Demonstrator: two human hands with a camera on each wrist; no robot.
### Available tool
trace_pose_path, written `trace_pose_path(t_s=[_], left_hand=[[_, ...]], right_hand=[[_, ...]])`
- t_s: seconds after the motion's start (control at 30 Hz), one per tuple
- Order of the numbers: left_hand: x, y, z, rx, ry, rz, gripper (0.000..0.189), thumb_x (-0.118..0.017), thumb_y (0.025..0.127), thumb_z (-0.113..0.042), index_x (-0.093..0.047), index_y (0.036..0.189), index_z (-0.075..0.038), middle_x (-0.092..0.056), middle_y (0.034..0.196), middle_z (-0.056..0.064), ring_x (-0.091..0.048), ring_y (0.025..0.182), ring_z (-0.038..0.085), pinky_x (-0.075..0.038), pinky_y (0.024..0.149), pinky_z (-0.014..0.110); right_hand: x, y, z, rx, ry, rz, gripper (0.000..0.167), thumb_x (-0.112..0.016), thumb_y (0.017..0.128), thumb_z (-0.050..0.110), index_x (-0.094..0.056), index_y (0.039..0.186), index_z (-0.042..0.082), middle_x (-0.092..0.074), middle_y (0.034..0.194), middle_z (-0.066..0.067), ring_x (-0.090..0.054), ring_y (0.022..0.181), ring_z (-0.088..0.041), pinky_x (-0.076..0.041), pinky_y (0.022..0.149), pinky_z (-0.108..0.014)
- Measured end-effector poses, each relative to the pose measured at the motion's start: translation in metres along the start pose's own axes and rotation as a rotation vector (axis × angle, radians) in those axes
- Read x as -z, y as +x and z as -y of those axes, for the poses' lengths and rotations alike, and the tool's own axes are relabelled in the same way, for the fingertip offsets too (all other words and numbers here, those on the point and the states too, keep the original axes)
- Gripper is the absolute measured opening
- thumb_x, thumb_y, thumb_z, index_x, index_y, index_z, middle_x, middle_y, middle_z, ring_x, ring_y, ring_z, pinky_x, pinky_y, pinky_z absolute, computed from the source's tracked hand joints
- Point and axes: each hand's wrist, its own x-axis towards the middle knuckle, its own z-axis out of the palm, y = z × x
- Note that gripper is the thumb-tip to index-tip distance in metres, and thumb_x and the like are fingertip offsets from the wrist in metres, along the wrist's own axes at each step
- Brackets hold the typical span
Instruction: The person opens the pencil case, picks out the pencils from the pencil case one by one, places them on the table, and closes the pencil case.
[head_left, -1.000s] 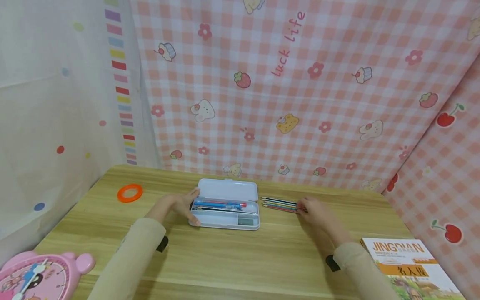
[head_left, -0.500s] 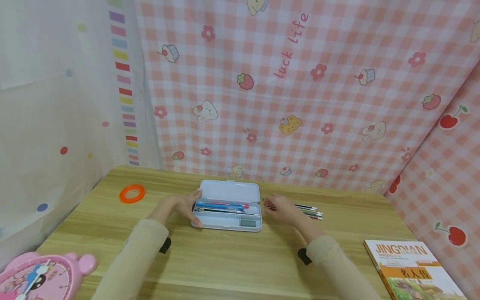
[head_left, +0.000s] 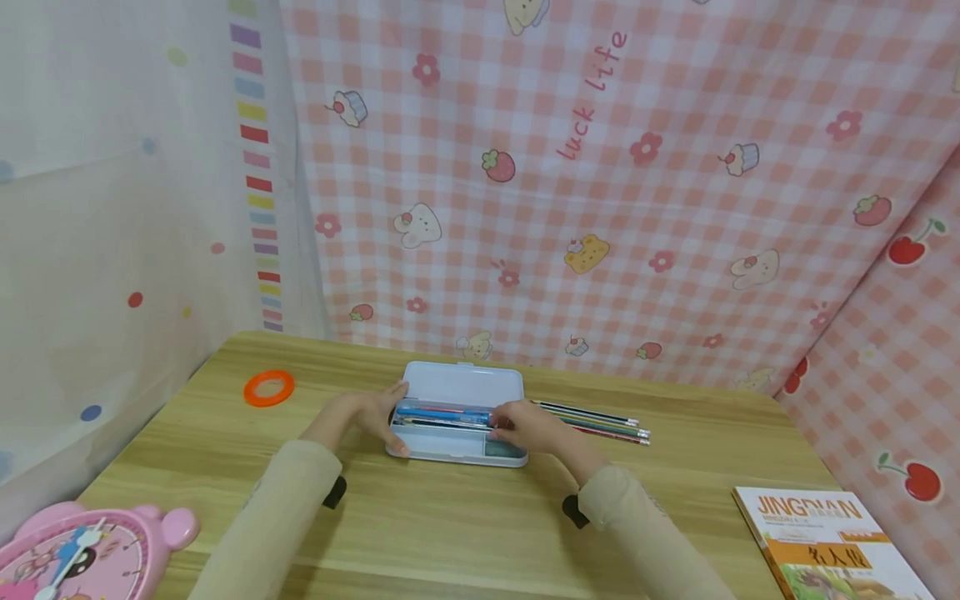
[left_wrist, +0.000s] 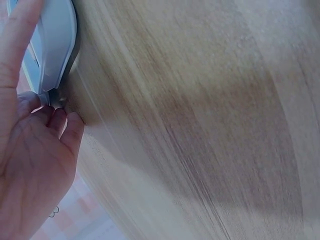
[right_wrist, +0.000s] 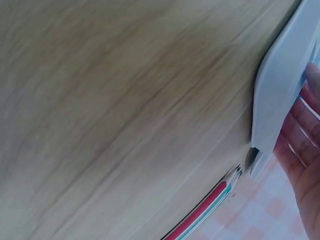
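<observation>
A white pencil case [head_left: 438, 447] lies with its lid [head_left: 465, 383] raised on the wooden table. My left hand [head_left: 369, 418] grips its left end, thumb at the front corner and fingers at the back. Inside are a blue pen [head_left: 442, 414] and other slim pens or pencils. My right hand [head_left: 528, 427] reaches over the case's right end, its fingertips at the ends of the pens; whether they pinch one is hidden. A dark green block [head_left: 504, 450] sits in the small front compartment. Several pencils [head_left: 600, 418] lie right of the case, partly behind the right hand.
An orange ring [head_left: 268, 388] lies at the back left of the table [head_left: 450, 533]. A pink clock [head_left: 97, 550] stands at the front left, a book [head_left: 825, 533] at the front right. A checked cloth [head_left: 525, 208] hangs behind the table.
My right hand has moved left, from the pencils on the table, along them and over the right end of the pencil case. The left hand has kept its grip.
</observation>
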Motion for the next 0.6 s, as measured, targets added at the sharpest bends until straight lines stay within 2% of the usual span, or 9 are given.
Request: trace_pose_path(t_s=[0.1,0.43,0.6], left_hand=[[-0.0001,0.0003,-0.0002,0.003,0.002,0.002,0.118,-0.075,0.070,-0.046,0.002,0.145,0.002,0.006,0.153,0.022,0.000,0.141,0.038,-0.010,0.114,0.050],[-0.0007,0.0007,-0.0003,0.004,-0.001,0.000,0.119,-0.075,0.069,-0.046,0.003,0.145,0.002,0.006,0.153,0.022,-0.001,0.141,0.038,-0.011,0.114,0.051],[-0.0011,0.0007,-0.0011,0.008,-0.002,0.003,0.120,-0.074,0.069,-0.048,0.004,0.145,0.001,0.007,0.153,0.021,0.000,0.141,0.038,-0.010,0.114,0.051]], right_hand=[[-0.0003,0.0002,0.0005,-0.008,-0.002,0.001,0.017,-0.060,0.088,0.014,-0.066,0.098,0.003,-0.067,0.090,-0.006,-0.057,0.078,-0.010,-0.051,0.072,-0.027],[-0.0004,-0.0011,-0.0008,0.006,-0.030,-0.068,0.007,-0.064,0.085,0.015,-0.067,0.083,0.009,-0.063,0.080,0.000,-0.054,0.072,-0.008,-0.048,0.066,-0.022],[-0.0024,-0.0014,-0.0008,-0.044,-0.041,-0.046,0.016,-0.065,0.084,0.019,-0.066,0.093,0.006,-0.064,0.089,-0.003,-0.058,0.080,-0.011,-0.051,0.073,-0.028]])
